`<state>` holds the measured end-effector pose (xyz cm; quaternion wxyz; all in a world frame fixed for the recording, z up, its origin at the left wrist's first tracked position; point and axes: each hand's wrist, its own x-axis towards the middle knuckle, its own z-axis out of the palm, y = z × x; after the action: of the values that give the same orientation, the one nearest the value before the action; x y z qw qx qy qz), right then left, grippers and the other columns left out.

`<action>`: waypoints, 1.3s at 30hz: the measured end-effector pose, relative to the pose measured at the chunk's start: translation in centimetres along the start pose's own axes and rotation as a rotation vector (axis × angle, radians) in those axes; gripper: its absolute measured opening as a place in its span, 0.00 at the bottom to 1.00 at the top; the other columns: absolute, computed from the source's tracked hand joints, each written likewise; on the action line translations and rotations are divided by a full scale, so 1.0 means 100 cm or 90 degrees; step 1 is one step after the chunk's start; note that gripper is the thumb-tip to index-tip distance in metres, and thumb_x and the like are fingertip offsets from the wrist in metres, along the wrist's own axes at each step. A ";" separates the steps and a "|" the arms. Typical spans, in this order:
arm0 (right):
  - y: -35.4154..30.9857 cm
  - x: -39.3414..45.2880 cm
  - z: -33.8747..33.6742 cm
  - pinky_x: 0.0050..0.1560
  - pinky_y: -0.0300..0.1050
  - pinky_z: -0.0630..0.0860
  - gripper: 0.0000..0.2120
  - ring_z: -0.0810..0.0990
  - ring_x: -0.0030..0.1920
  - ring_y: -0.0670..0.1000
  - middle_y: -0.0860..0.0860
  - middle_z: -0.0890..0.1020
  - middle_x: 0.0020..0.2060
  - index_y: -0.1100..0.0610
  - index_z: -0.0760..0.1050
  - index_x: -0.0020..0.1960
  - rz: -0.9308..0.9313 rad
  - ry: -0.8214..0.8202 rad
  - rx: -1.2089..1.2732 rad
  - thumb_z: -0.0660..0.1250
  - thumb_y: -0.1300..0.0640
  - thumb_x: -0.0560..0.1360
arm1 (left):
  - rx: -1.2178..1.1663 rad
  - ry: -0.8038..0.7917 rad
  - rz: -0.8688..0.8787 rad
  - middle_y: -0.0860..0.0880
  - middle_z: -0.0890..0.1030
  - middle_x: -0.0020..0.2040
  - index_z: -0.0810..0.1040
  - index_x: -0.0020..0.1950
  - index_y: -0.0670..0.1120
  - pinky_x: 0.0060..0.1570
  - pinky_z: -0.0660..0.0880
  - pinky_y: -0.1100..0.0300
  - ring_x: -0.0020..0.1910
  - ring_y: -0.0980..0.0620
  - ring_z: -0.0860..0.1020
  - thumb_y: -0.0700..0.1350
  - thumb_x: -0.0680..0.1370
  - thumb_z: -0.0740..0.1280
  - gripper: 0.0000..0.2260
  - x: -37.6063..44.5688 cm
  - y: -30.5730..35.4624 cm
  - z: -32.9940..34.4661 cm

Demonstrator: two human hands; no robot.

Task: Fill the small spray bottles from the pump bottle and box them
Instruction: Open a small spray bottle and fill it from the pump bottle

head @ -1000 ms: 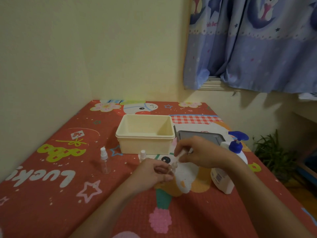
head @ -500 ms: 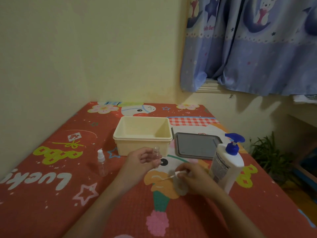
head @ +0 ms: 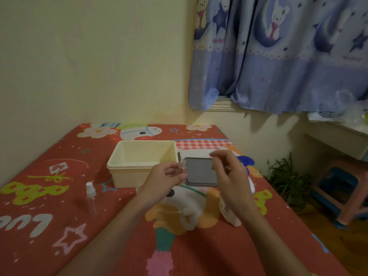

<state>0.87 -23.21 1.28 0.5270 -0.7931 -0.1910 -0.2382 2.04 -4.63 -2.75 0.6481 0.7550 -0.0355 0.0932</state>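
Note:
My left hand (head: 163, 182) grips a small clear spray bottle (head: 182, 165) with no top on it, held upright above the mat in front of the cream box (head: 119, 168). My right hand (head: 231, 180) hovers just right of it with loosely curled fingers and holds nothing. Behind that hand stands the white pump bottle (head: 229, 214) with its blue pump head (head: 248, 162). A white spray top with a thin tube (head: 186, 211) lies on the mat below my hands. A second small spray bottle (head: 90, 196), capped, stands at the left.
A grey lid (head: 199, 172) lies flat to the right of the box. The printed red mat (head: 59, 226) covers a table set against the wall. Past its right edge are a plant (head: 286, 180), a stool (head: 338, 188) and a curtain (head: 278, 56).
My right hand left the spray top on the mat and rose in front of the pump bottle. My left hand lifted the open small bottle a little higher and to the right.

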 end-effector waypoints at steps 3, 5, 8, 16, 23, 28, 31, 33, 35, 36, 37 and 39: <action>-0.015 0.019 -0.029 0.32 0.36 0.69 0.07 0.74 0.35 0.46 0.49 0.77 0.37 0.55 0.75 0.47 -0.060 0.181 -0.016 0.59 0.62 0.79 | 0.014 -0.024 0.017 0.46 0.85 0.47 0.81 0.49 0.49 0.52 0.80 0.56 0.49 0.49 0.84 0.37 0.73 0.73 0.08 0.008 0.007 0.017; -0.010 0.030 -0.042 0.40 0.43 0.73 0.06 0.75 0.40 0.48 0.49 0.77 0.40 0.54 0.74 0.47 -0.032 0.212 -0.081 0.59 0.60 0.78 | 0.022 -0.033 0.025 0.46 0.85 0.47 0.81 0.49 0.49 0.53 0.80 0.55 0.50 0.48 0.84 0.39 0.73 0.73 0.08 0.011 0.009 0.025; 0.015 0.039 -0.056 0.51 0.49 0.76 0.04 0.74 0.51 0.49 0.46 0.76 0.47 0.48 0.72 0.50 0.066 0.104 -0.206 0.61 0.49 0.77 | 0.022 -0.055 0.033 0.45 0.85 0.47 0.82 0.51 0.47 0.54 0.80 0.52 0.49 0.47 0.84 0.39 0.73 0.74 0.08 0.014 0.012 0.034; 0.031 0.034 -0.067 0.49 0.35 0.69 0.03 0.75 0.53 0.45 0.42 0.76 0.50 0.48 0.74 0.51 0.065 -0.153 -0.234 0.64 0.54 0.78 | 0.020 -0.095 0.032 0.42 0.84 0.48 0.81 0.50 0.47 0.55 0.80 0.44 0.51 0.43 0.83 0.39 0.73 0.73 0.08 0.017 0.013 0.048; 0.020 0.042 -0.071 0.50 0.39 0.75 0.13 0.76 0.52 0.41 0.41 0.77 0.53 0.47 0.75 0.56 0.162 -0.218 -0.143 0.59 0.42 0.77 | 0.062 -0.128 0.034 0.48 0.85 0.48 0.82 0.51 0.49 0.57 0.79 0.47 0.50 0.50 0.83 0.43 0.72 0.74 0.08 0.020 0.019 0.065; 0.022 0.059 -0.054 0.50 0.49 0.72 0.28 0.75 0.40 0.47 0.49 0.77 0.40 0.58 0.79 0.53 0.393 -0.053 -0.052 0.47 0.40 0.81 | 0.115 -0.138 0.057 0.50 0.84 0.47 0.82 0.51 0.48 0.55 0.80 0.52 0.49 0.53 0.82 0.44 0.73 0.73 0.08 0.018 0.025 0.078; 0.022 0.062 -0.049 0.46 0.47 0.69 0.26 0.73 0.38 0.50 0.49 0.78 0.39 0.59 0.78 0.49 0.453 -0.064 -0.007 0.48 0.42 0.81 | 0.127 -0.147 0.078 0.51 0.84 0.46 0.81 0.50 0.50 0.53 0.80 0.57 0.48 0.55 0.82 0.43 0.74 0.73 0.07 0.017 0.028 0.084; 0.023 0.064 -0.047 0.42 0.45 0.68 0.23 0.73 0.37 0.50 0.50 0.77 0.37 0.58 0.76 0.44 0.465 -0.060 -0.030 0.50 0.44 0.81 | 0.124 -0.152 0.085 0.51 0.84 0.46 0.81 0.52 0.49 0.49 0.80 0.60 0.47 0.55 0.82 0.43 0.74 0.72 0.07 0.017 0.029 0.086; 0.026 0.065 -0.046 0.39 0.44 0.67 0.17 0.71 0.35 0.51 0.53 0.75 0.36 0.61 0.73 0.45 0.466 -0.076 -0.083 0.53 0.50 0.81 | 0.114 -0.152 0.087 0.51 0.84 0.47 0.82 0.55 0.48 0.45 0.79 0.63 0.47 0.56 0.81 0.44 0.75 0.72 0.10 0.018 0.029 0.087; 0.028 0.067 -0.048 0.38 0.44 0.67 0.13 0.71 0.35 0.52 0.55 0.74 0.37 0.62 0.72 0.46 0.461 -0.091 -0.103 0.54 0.54 0.80 | 0.110 -0.151 0.089 0.50 0.84 0.47 0.82 0.56 0.47 0.43 0.78 0.65 0.47 0.56 0.81 0.44 0.75 0.72 0.11 0.019 0.030 0.087; 0.029 0.068 -0.049 0.38 0.43 0.68 0.11 0.71 0.35 0.52 0.55 0.75 0.38 0.62 0.71 0.47 0.453 -0.102 -0.108 0.54 0.56 0.79 | 0.108 -0.152 0.092 0.50 0.84 0.48 0.82 0.57 0.47 0.43 0.78 0.66 0.47 0.56 0.81 0.45 0.75 0.72 0.11 0.020 0.031 0.087; 0.030 0.069 -0.050 0.33 0.40 0.70 0.09 0.72 0.32 0.49 0.53 0.76 0.36 0.60 0.71 0.47 0.464 -0.103 -0.085 0.55 0.57 0.78 | 0.101 -0.155 0.094 0.50 0.83 0.48 0.81 0.59 0.47 0.45 0.80 0.63 0.47 0.55 0.81 0.45 0.75 0.71 0.13 0.020 0.032 0.087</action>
<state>7.26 -28.61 4.73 0.5077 -0.8577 0.0790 0.0162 4.29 -13.56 -0.52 0.5690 0.8047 -0.1613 0.0511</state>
